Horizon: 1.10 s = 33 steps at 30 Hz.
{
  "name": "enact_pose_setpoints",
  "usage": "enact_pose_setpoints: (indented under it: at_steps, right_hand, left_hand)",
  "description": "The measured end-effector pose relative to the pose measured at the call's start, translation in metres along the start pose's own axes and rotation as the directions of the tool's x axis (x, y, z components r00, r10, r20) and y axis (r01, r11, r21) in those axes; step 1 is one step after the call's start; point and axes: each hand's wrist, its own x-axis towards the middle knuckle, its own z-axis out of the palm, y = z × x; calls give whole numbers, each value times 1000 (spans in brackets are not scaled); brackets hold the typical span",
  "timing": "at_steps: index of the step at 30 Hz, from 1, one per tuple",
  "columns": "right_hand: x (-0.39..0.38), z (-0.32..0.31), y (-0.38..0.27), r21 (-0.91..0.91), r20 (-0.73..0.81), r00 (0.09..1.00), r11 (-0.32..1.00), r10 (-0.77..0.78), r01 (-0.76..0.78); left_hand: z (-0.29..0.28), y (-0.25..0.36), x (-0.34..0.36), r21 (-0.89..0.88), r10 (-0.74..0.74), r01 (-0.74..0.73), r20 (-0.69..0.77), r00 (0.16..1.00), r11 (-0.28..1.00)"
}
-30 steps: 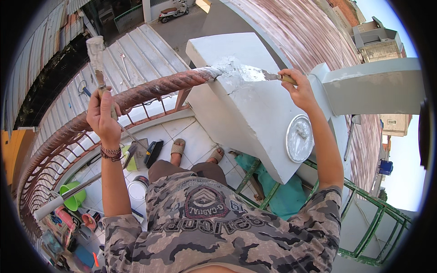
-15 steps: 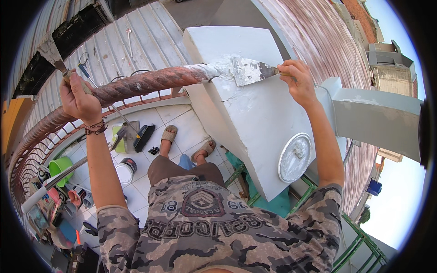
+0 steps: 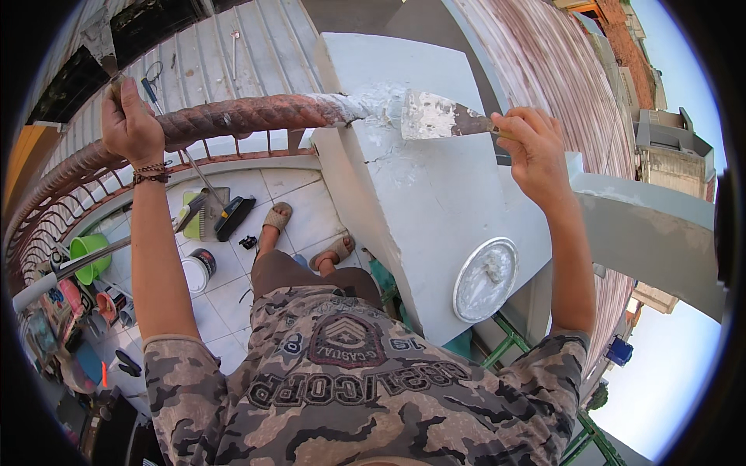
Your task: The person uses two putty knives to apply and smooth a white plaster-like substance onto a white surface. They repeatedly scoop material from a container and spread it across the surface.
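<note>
My right hand is closed round the handle of a putty knife. White filler smears its broad blade, which lies against the grey-white pillar top just right of where the twisted brown handrail meets it. Wet-looking white filler coats this joint. At the left, my left hand grips a second scraper, its wide blade pointing up and away; that hand is over the handrail. A round lid carrying a lump of white filler rests on the pillar's near part.
Below on the tiled floor are a white-lidded tub, a broom head, a dustpan and a green bucket. Green metal framing stands beside the pillar. Corrugated roofing lies beyond the railing.
The right hand has drawn the putty knife a little to the right across the pillar top. My left hand appears higher, and the whole view has shifted slightly.
</note>
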Motion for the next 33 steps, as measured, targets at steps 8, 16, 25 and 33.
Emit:
enact_pose_setpoints:
  at_steps: [8, 16, 25, 33]
  right_hand:
    - [32, 7, -14, -177, 54, 991, 975, -124, 131]
    - [20, -1, -1, -130, 85, 996, 991, 5, 6]
    - [38, 10, -46, -206, 101, 995, 978, -25, 45]
    - [14, -14, -47, -207, 146, 984, 976, 105, -74]
  left_hand:
    - [-4, -9, 4, 101, 39, -36, -28, 999, 994]
    - [-9, -18, 5, 190, 126, -113, -57, 990, 975]
    - [-7, -16, 8, 258, 145, -126, -56, 988, 958]
    - [-11, -20, 4, 311, 100, -82, -43, 994, 947]
